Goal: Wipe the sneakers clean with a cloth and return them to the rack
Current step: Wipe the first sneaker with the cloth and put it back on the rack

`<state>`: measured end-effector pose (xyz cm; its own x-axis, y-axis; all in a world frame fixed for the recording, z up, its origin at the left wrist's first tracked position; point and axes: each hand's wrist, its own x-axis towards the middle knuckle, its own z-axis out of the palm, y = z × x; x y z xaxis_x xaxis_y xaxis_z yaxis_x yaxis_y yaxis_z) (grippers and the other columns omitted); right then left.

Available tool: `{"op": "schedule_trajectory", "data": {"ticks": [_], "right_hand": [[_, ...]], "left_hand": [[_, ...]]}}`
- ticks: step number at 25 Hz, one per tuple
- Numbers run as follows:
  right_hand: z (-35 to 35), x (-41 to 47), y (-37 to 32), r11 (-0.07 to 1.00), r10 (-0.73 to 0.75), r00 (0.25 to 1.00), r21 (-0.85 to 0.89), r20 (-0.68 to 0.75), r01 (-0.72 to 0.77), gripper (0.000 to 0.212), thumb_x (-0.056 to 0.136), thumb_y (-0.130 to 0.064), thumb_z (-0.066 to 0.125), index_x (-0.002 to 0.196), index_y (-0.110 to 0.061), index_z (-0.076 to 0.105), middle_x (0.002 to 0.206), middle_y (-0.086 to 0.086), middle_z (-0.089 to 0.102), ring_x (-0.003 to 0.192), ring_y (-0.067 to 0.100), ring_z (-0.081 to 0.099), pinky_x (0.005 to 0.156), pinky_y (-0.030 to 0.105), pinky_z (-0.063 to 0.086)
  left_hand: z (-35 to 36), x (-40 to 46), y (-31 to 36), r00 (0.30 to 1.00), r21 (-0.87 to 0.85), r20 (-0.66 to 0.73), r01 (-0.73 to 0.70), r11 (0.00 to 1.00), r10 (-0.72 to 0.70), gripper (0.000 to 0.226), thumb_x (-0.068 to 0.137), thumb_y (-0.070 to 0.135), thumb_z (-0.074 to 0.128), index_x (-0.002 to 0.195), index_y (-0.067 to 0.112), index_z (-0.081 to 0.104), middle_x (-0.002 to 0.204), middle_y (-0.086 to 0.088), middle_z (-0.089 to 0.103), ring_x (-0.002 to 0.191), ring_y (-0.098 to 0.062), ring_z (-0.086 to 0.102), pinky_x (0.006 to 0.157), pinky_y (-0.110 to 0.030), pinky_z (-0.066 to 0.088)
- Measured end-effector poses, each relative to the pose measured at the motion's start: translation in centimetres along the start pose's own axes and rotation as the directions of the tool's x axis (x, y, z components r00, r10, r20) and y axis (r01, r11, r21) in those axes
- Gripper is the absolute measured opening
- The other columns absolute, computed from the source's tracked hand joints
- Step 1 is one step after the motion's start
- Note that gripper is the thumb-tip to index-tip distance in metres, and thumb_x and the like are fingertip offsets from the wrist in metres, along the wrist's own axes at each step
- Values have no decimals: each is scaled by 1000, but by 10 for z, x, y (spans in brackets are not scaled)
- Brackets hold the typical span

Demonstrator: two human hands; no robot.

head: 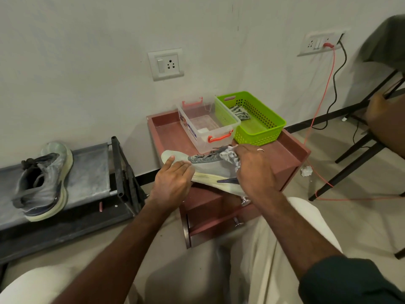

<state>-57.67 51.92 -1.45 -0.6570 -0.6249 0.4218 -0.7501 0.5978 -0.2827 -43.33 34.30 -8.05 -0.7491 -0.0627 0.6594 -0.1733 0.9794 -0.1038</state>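
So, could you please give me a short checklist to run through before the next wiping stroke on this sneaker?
1. Sneaker steadied: ok, left hand presses its toe end.
2. Cloth in hand: ok, right hand grips it against the laces.
3. Sneaker supported: ok, it lies on its side on the cabinet, heel end over the front edge.
4. Sneaker clean: cannot tell, the hands cover much of it.
5. Rack has room: ok, free shelf beside the other sneaker.
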Motion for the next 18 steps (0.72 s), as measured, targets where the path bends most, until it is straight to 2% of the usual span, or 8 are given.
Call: {"op": "schedule_trajectory", "data": {"ticks": [2,4,6,9,11,14,16,18], "right_hand": [[2,-5,-16,955,-194,974,205,-120,216,49,71,11,59,117,-6,67,119,10,67,115,28,59,102,39,47],[13,-12,-36,898,-335,942,295,-20,325,48,74,8,62,119,-6,67,120,9,67,117,24,58,106,36,44],[21,-13,-48,912,-331,936,295,122,284,41,79,1,62,119,-10,68,117,7,68,112,27,62,101,36,47],[11,-8,-41,971,-181,946,-101,268,215,29,94,-14,53,120,-19,65,120,-1,65,112,26,60,97,44,45],[1,-2,-20,945,-47,964,-300,263,128,27,95,-13,48,118,-17,62,120,2,63,109,27,59,93,45,47],[-5,-3,1,999,-42,997,-19,58,43,36,80,-1,57,114,-12,67,115,8,67,104,33,61,89,43,52],[-1,-8,-14,958,-221,974,179,-43,225,43,72,1,58,113,-7,68,115,10,68,107,30,60,96,41,49],[13,-16,-36,916,-370,927,190,63,353,46,71,0,57,116,-6,67,115,10,68,109,29,60,100,39,47]], "left_hand": [[0,-2,2,1000,11,6,6,1000,-6,28,74,12,86,98,4,73,103,-16,76,99,-30,73,102,-54,48],[0,-2,2,1000,8,21,14,1000,-14,33,74,14,87,101,3,73,104,-17,76,101,-31,72,103,-55,48],[-1,-2,1,999,7,24,22,1000,-22,30,74,15,87,99,5,73,103,-16,76,100,-31,72,103,-53,49],[1,-4,1,1000,-19,9,28,999,-28,24,76,13,85,96,7,73,103,-13,76,100,-28,72,103,-51,49],[2,-3,-1,1000,-22,-2,26,999,-26,24,75,11,85,95,6,73,102,-14,76,99,-29,73,102,-52,50],[1,-1,1,1000,-20,-16,26,999,-26,22,73,8,85,92,5,73,98,-15,76,95,-30,73,100,-53,51],[-1,-1,4,999,-11,-17,30,999,-31,25,72,9,86,92,4,74,98,-16,76,95,-30,74,100,-54,52],[-2,-2,3,1000,-15,3,30,999,-30,30,70,11,89,95,4,74,99,-16,76,95,-30,74,100,-55,52]]}}
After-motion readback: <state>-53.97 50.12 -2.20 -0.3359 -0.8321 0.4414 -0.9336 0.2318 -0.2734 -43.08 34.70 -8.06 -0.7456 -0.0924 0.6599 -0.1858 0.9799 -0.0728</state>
